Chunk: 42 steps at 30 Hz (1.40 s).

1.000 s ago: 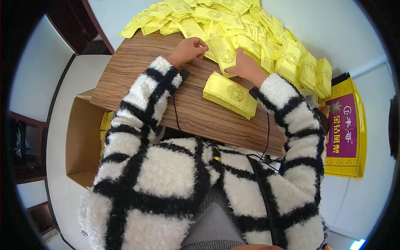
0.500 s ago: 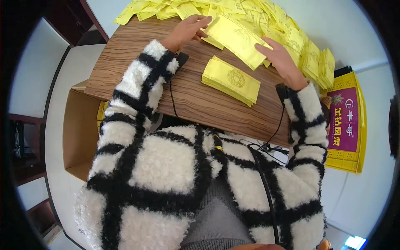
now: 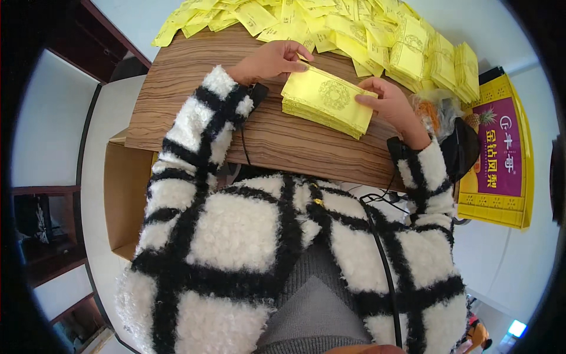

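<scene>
While the left hand is bending rightward, its grip pinching the yellow packet by one corner, the right hand is clamping its right end; at upper centre, the packet is now lying on the stack, no longer hovering beyond it.

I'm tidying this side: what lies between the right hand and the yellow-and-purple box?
The head view shows a clear plastic bag with something orange inside, and a dark object, between the right hand and box.
</scene>
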Each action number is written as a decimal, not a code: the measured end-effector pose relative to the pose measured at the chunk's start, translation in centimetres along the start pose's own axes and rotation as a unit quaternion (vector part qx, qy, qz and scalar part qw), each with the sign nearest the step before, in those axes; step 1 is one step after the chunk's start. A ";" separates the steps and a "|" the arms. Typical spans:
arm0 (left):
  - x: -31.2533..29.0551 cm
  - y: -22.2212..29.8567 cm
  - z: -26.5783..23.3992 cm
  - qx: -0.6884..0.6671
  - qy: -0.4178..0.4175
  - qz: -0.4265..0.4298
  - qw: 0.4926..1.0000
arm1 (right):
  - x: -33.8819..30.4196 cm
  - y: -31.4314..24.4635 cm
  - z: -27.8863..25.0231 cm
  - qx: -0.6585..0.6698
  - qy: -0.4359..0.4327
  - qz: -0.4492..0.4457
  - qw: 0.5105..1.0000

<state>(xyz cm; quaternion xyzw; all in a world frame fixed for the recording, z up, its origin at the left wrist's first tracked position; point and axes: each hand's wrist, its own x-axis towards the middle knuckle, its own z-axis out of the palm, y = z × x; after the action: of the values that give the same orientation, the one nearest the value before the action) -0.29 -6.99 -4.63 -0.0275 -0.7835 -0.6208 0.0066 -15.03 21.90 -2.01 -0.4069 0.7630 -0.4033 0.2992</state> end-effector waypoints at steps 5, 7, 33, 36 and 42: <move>0.5 -2.4 0.3 0.061 0.011 0.018 0.998 | -0.2 -0.4 0.3 -0.140 0.004 0.007 0.990; 0.6 -2.1 0.3 0.076 0.011 0.017 0.997 | -0.4 -0.6 0.4 -0.178 0.013 0.010 0.984; -0.6 4.3 5.7 0.491 -0.026 0.085 0.867 | 0.6 -1.6 3.9 -0.415 -0.010 -0.148 0.898; -0.2 4.1 5.6 0.482 -0.015 0.099 0.870 | 0.8 -1.6 3.5 -0.414 -0.010 -0.153 0.897; -0.4 4.5 5.2 0.484 -0.025 0.082 0.871 | 0.9 -2.6 2.0 -0.359 -0.027 -0.189 0.914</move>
<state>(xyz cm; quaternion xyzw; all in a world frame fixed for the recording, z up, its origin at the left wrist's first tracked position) 0.47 -0.87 -1.47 -0.1010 -0.9806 -0.1604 0.0503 -12.95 19.46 -0.91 -0.6339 0.7572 -0.1402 0.0716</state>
